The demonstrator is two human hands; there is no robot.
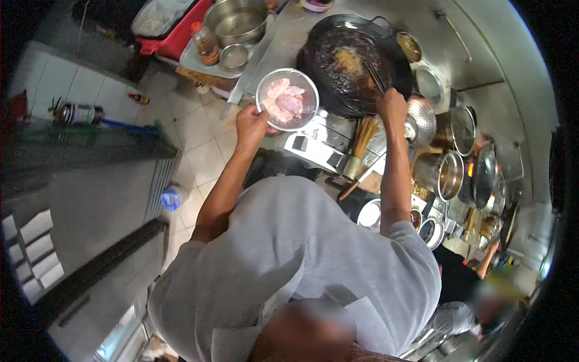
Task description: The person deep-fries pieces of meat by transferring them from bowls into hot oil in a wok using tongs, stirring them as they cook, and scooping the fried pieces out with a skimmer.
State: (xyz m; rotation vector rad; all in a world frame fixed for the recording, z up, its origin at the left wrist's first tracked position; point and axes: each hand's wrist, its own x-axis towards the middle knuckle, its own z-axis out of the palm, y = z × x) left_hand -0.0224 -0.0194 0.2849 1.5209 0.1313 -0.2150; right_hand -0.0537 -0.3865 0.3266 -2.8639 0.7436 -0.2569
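Note:
My left hand (252,128) is closed on the near left rim of a metal bowl (313,99), which holds several pieces of pale raw meat (286,102). To the right, a large black wok (318,90) sits on the stove with dark bubbling liquid and a golden piece of food (348,62) in it. Over the wok's right side, my right hand (392,107) grips dark chopsticks or tongs (375,77) whose tips reach toward the food. The bowl is held beside the wok's left edge.
A tray (192,60) with a bottle (206,48) and metal bowls stands at the upper left. A bamboo brush (362,142), a perforated ladle (423,120) and pots (429,171) lie right of the wok. Another person (452,271) is at the lower right.

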